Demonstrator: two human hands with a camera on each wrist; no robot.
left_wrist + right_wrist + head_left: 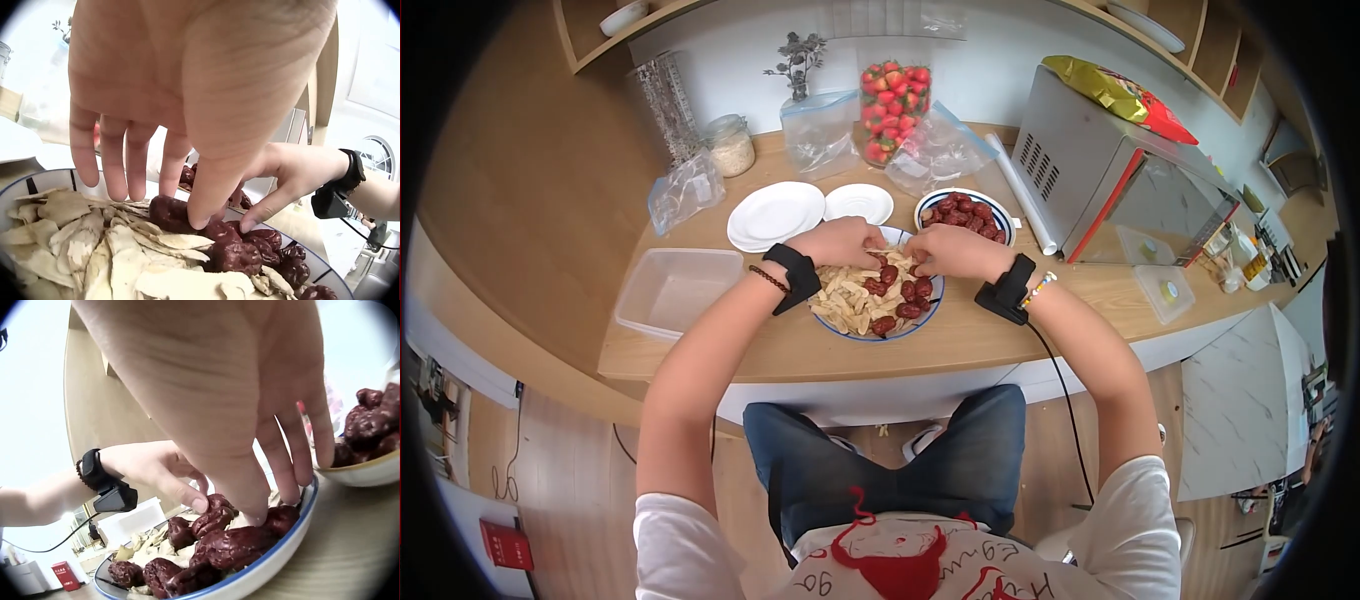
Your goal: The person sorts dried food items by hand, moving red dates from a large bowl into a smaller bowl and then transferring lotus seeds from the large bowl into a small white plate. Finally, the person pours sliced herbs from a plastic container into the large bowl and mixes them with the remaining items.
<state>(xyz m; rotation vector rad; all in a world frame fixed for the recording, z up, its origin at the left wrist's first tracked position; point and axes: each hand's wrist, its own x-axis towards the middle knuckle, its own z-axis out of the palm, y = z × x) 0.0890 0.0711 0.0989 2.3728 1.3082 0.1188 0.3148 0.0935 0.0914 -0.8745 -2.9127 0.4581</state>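
A white bowl [941,296] with a blue rim holds pale dried slices [845,298] and several dried red dates [908,310], mostly on its right side. My left hand [845,243] reaches in over the far side, thumb and index finger pinching a wrinkled red date [167,213] above the slices. Opposite it, my right hand [962,252] dips in at the right rim. Its thumb and fingertips close around another date [282,518], close to the blue edge. A second bowl [919,217], filled with more red dates [967,212], stands just behind the right hand.
White plates [775,213] and a clear plastic box [662,290] lie to the left. Behind are a strawberry-filled container [894,105], plastic bags [820,135] and a jar [730,147]. A white roll [1022,195] and a microwave [1080,160] stand right.
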